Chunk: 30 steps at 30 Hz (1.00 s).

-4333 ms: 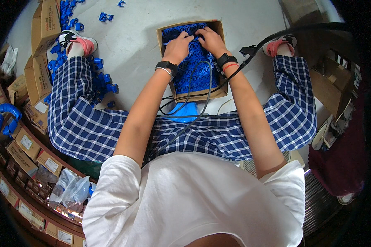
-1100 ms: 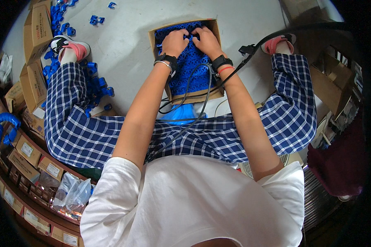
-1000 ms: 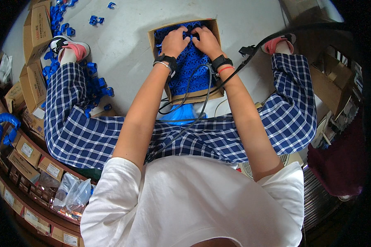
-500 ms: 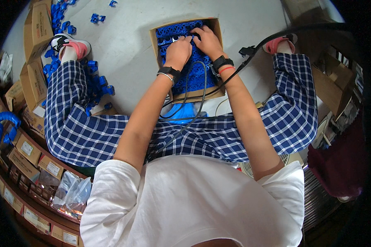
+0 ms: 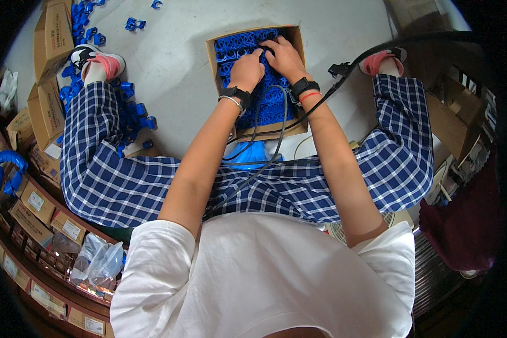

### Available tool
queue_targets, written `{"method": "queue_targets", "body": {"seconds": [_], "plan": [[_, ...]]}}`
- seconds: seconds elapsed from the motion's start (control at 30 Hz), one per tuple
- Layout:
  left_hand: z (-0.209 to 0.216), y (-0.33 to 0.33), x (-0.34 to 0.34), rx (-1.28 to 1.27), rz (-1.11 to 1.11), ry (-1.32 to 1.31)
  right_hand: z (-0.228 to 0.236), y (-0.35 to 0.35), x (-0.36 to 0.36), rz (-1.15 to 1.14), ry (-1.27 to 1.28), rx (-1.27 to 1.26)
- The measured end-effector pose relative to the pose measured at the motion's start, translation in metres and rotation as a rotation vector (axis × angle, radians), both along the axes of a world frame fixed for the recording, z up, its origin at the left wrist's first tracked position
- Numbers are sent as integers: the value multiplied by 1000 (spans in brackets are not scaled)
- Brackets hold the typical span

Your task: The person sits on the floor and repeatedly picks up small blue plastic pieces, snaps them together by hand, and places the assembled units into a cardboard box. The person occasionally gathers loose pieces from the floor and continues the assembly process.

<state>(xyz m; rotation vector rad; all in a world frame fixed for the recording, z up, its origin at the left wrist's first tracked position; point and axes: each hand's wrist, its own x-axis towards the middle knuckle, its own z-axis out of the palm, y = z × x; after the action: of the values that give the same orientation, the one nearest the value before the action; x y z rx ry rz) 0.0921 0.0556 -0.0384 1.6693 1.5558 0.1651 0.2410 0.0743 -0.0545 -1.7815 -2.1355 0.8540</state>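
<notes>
L hand [image 5: 248, 70]: fingers curled over blue parts [image 5: 270, 110]; can't tell if holding.
R hand [image 5: 284, 57]: fingers bent, nr L; hold unclear.
Box [image 5: 297, 38]: open, on flr [image 5: 174, 84] btwn shoes [image 5: 105, 63].

Gray floor [image 5: 177, 73], brown shelf [image 5: 62, 290].
The shelf stands by the floor's left edge; the floor looks bright.

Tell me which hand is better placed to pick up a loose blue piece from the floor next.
Probably the left hand: the loose blue pieces lie on its side, beside the left leg, while the right hand is farther off, over the cardboard box's right half.
</notes>
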Motion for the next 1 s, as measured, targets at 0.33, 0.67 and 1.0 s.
{"method": "queue_targets", "body": {"seconds": [0.33,0.67,1.0], "plan": [[1,16,-5,93,86,-52,6,1,0,-71,49,-53],[2,3,-16,160,13,17,11,1,-2,-59,22,-61],[-5,18,-19,123,12,-55,11,6,0,-20,2,-92]]}}
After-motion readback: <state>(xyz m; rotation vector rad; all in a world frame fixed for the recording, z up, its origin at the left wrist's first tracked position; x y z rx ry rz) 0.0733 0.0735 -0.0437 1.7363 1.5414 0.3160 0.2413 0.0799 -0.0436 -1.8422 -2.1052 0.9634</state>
